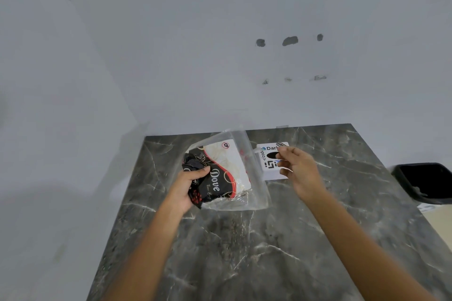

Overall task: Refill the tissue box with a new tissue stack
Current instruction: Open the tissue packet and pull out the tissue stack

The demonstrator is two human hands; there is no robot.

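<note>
A tissue pack in a clear plastic wrapper, printed black, red and white with the word "Dove", is lifted and tilted above the dark marble table. My left hand grips the pack's black lower-left end. The wrapper's clear flap sticks up and to the right. My right hand hovers just right of that flap with its fingers apart, holding nothing. Behind it stands the white tissue box with a dark oval slot and printed stickers, partly hidden by my right hand and the wrapper.
A black bin stands off the table's right edge. A pale wall rises behind the table, close to its far edge. The near half of the marble top shows only my forearms above it.
</note>
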